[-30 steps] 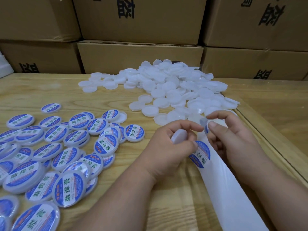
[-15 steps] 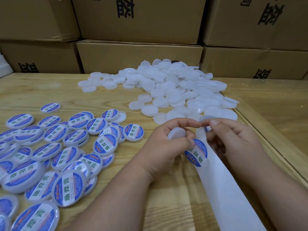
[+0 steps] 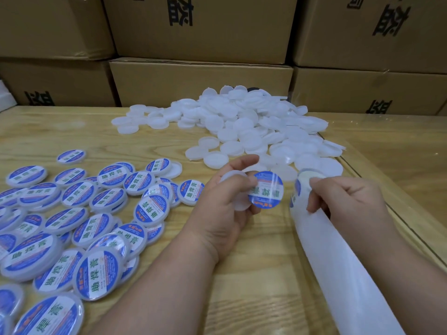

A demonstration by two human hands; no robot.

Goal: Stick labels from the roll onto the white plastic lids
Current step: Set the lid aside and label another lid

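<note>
Two hands over a wooden counter (image 3: 72, 131). Left hand (image 3: 217, 213) is curled around one plain white lid (image 3: 235, 189), and its thumb and fingertip pinch one round blue-and-white label (image 3: 266, 189) by the left edge. The label stands free of the backing strip, face toward the camera, just beside the held lid and overlapping its right rim; cannot tell if it is stuck on yet. Right hand (image 3: 346, 201) is clamped on the white backing strip (image 3: 338, 262), fingers curled and pinching its top end, where the strip folds over. One more label (image 3: 296, 189) is partly visible on the strip at that fold. The strip runs from the right hand down to the bottom right of the frame. The two hands are near each other but apart, not touching.

Unlabelled lids (image 3: 242, 126): one loose pile at the far middle-right of the counter, too many and too overlapped to count exactly, several dozen. Labelled lids (image 3: 96, 238): one spread on the left side, roughly thirty in view, some stacked, some cut off by the frame edge.

Cardboard boxes (image 3: 200, 81) stacked behind the counter, six visible, with black printed characters.
</note>
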